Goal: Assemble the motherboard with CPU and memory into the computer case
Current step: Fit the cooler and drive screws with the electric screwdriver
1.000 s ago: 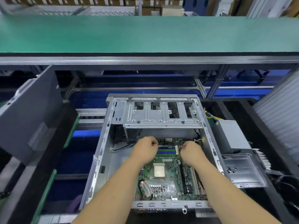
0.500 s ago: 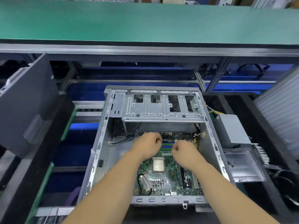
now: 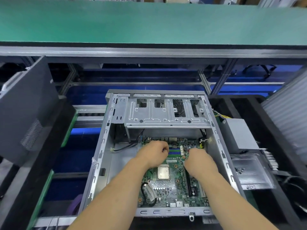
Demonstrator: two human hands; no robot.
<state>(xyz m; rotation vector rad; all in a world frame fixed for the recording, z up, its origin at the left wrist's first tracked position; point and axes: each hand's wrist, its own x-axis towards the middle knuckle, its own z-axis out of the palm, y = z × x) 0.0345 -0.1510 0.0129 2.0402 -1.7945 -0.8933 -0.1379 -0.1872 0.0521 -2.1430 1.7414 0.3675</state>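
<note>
An open grey computer case (image 3: 106,146) lies flat in front of me, with its drive cage (image 3: 166,112) at the far end. The green motherboard (image 3: 176,190) lies inside it, carrying a silver CPU (image 3: 163,172) and blue and green memory slots (image 3: 174,151). My left hand (image 3: 152,154) has curled fingers at the board's left side, by the left end of the slots. My right hand (image 3: 200,162) is curled down on the board's right side. Both sets of fingertips are hidden under the hands.
A grey power supply (image 3: 240,135) and a clear plastic tray (image 3: 249,173) sit in a black bin to the right. A dark side panel (image 3: 28,110) leans at the left. A green conveyor belt (image 3: 149,22) runs across the back. Loose cables (image 3: 123,147) lie in the case.
My right hand has slid left and nearer along the board, so the two hands are closer together. The left hand has stayed at the memory slots. The camera has tipped downward.
</note>
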